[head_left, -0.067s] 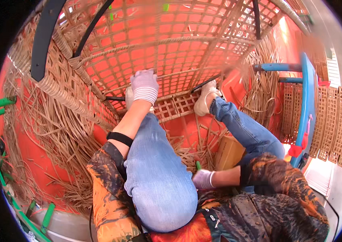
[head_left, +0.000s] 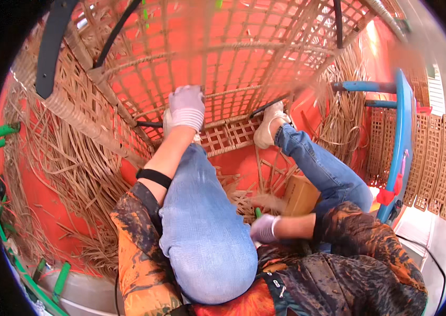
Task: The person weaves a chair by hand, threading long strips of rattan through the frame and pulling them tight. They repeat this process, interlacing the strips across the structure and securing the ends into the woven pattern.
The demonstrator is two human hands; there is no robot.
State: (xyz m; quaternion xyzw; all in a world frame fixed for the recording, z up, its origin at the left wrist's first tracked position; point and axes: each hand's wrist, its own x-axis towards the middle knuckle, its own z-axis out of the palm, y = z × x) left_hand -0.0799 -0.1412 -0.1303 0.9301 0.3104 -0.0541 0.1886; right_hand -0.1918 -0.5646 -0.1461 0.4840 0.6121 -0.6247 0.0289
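A large woven rattan lattice frame (head_left: pixel 223 58) stands in front of me on black metal legs. My left hand (head_left: pixel 186 108), in a pale glove, presses against the lattice's lower rail above my raised left knee (head_left: pixel 202 231). My right hand (head_left: pixel 263 228), also gloved, is down between my legs and closed on a thin rattan strip beside a small green-handled tool (head_left: pixel 258 213). My right foot in a beige shoe (head_left: pixel 269 124) rests against the frame's bottom edge.
Loose rattan strips (head_left: pixel 54 174) lie heaped over the orange floor at left and behind the frame. A blue metal frame (head_left: pixel 399 137) and woven panels (head_left: pixel 439 168) stand at right. A brown box (head_left: pixel 302 194) sits under my right leg. Green hoses (head_left: pixel 2 131) run along the left rim.
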